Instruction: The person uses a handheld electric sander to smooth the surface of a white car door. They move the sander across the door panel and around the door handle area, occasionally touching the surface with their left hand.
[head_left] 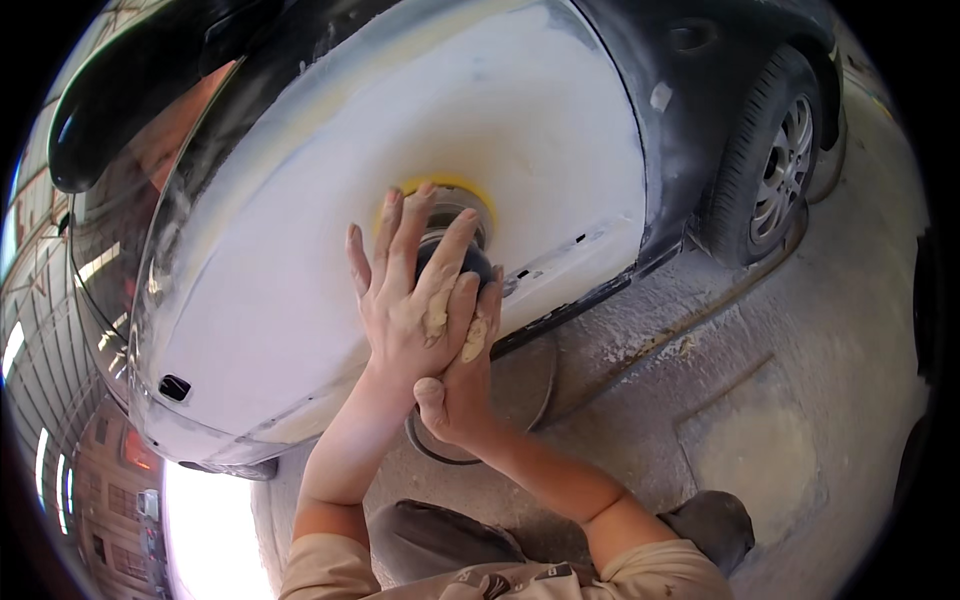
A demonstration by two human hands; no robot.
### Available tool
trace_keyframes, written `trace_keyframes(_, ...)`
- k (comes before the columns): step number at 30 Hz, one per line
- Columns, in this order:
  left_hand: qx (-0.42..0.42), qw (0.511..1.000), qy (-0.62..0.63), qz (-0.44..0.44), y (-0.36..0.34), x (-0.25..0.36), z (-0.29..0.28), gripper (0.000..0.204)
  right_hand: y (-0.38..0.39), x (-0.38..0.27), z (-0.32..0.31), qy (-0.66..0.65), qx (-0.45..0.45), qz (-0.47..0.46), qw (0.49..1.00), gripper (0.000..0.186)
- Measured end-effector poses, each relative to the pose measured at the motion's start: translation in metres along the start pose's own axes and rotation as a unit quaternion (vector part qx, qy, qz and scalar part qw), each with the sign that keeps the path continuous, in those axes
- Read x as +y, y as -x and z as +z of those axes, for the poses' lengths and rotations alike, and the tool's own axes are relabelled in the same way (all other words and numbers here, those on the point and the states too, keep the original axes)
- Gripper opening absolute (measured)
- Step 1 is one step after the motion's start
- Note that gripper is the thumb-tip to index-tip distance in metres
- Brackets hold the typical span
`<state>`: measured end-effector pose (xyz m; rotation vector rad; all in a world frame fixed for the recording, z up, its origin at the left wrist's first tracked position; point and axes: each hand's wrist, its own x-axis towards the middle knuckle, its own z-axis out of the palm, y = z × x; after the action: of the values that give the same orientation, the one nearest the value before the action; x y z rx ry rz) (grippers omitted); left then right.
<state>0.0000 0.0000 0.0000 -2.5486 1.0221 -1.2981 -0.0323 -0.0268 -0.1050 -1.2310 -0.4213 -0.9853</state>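
Observation:
A round sander (474,258) with a yellow-rimmed pad and a dark body sits against the pale, primed car door (265,290). My left hand (405,300) lies over the top of the sander, its fingers spread and curved across it. My right hand (460,390) is partly underneath my left, gripping the sander's dark body; most of its fingers are hidden. Both hands are dusted, with cream-coloured residue on the fingers. Faint yellowish areas show on the panel around the pad.
The car's rear wheel (775,175) stands at the right beside dark bodywork (680,120). Hoses (755,270) run along the dusty concrete floor (840,330) below the door. A black mirror (110,90) juts out at upper left. My knees show at the lower edge.

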Motion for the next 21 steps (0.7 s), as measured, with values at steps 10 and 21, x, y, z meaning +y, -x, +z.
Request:
trace_keyframes(10,-0.070,0.994,0.036,0.078,-0.062,0.039,0.022,0.045,-0.053,0.034,-0.059,0.184,0.075,-0.032,0.980,0.124)
trace_keyframes(21,0.022,0.992,0.015,0.121,-0.102,-0.026,0.033,0.052,-0.093,0.050,-0.131,0.226,0.120,0.011,0.967,0.118)
